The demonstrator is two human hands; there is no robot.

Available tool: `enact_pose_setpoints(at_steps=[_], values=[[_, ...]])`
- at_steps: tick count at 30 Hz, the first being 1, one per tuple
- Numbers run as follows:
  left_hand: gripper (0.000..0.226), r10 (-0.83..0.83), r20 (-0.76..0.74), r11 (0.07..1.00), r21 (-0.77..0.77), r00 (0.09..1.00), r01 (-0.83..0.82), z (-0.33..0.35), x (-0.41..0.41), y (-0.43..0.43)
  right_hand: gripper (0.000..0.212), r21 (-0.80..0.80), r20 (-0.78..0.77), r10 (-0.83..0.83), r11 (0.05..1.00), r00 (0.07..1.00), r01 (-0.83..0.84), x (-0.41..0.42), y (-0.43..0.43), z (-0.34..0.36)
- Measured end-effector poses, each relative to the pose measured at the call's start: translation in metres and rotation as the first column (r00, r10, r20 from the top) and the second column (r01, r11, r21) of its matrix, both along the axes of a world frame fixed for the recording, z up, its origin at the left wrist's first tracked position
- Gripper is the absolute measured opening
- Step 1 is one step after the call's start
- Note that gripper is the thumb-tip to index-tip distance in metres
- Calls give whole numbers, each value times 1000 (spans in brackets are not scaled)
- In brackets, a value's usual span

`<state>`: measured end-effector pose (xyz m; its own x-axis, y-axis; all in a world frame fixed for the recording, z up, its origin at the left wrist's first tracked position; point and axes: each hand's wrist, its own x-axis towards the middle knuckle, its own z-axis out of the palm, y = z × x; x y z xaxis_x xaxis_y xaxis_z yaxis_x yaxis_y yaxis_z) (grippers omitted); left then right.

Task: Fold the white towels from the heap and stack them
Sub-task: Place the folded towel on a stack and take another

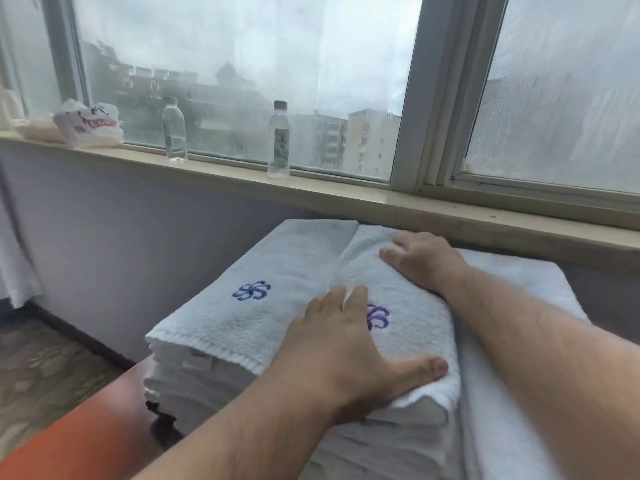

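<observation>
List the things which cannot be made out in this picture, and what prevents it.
- Right emblem, head view: partly covered by the left hand.
- The heap: not in view; only stacked towels show.
- Right towel: crossed by the right forearm and cut by the bottom edge.
- Supporting surface: hidden under the towels.
- Bottle label and bag print: too small to read.
- Right hand: its fingers lie flat.

Illumination is soft, diffuse daylight entering through the window [242, 81]; overcast sky, no hard glare; the glass is hazy and softens the buildings beyond. Shadows are faint, falling under the forearms and beside the towel stack [194, 386]. Wide-angle distortion bends the sill [311, 192] and frame lines; the orange lower-left corner is blurred.
</observation>
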<state>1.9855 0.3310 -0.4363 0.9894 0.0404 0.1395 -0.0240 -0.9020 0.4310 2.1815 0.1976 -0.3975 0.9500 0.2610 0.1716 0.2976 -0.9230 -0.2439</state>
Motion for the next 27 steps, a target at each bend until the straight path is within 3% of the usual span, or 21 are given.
enact_pose_setpoints(at_steps=[13, 16, 23, 27], values=[[133, 36, -84, 997, 73, 996, -30, -5, 10, -6, 60, 58, -29, 54, 997, 998, -52, 3, -5, -12], [130, 46, -112, 993, 110, 993, -34, -1, 5, -7, 55, 31, -58, 77, 997, 995, -75, -26, -10, -5], [120, 94, -57, 991, 102, 994, -88, 0, -50, -4, 48, 150, -84, 121, 983, 989, -108, -128, -45, -13], [95, 76, 40, 994, 79, 996, -79, 14, -95, -3, 52, 172, -100, 134, 978, 986, -116, -188, -72, -8]])
